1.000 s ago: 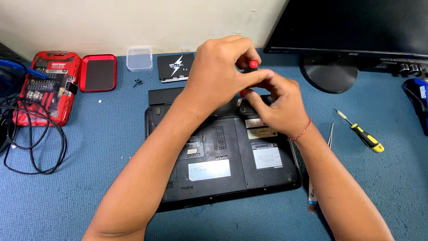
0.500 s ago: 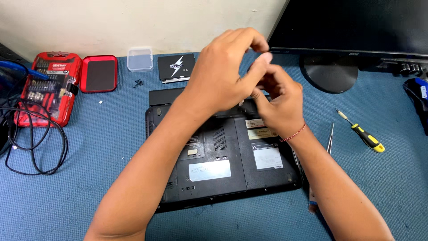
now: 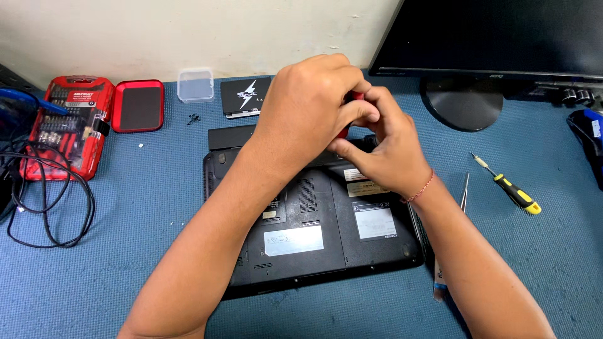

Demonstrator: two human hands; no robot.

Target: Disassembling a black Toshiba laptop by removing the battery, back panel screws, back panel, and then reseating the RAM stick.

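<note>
Blue-matted worktop (image 3: 125, 276) against a pale wall, black monitor (image 3: 496, 37) on its round stand at the back right. A black laptop (image 3: 314, 232) lies upside down in the middle, base panel and stickers facing up. Both hands meet over its rear edge. Left hand (image 3: 311, 113) is curled tight, fingers closed around a small red-handled tool (image 3: 352, 99), probably a screwdriver; only a sliver of red shows between the fingers. Right hand (image 3: 383, 150) sits just below and touching the left, fingers pinched in at the same spot; whether it grips the tool too, cannot tell. The tool is above the laptop's back edge, tip hidden by the hands.

Left side: open red bit kit (image 3: 69, 129) with its red lid tray (image 3: 138, 105), black cable (image 3: 44, 201) looped beside it. Behind the laptop: a clear plastic box (image 3: 195, 85), a black flat drive (image 3: 245, 97), tiny screws (image 3: 193, 118). Right of the laptop: metal tweezers (image 3: 465, 191) and a yellow-and-black screwdriver (image 3: 512, 191), well apart from the hands.
</note>
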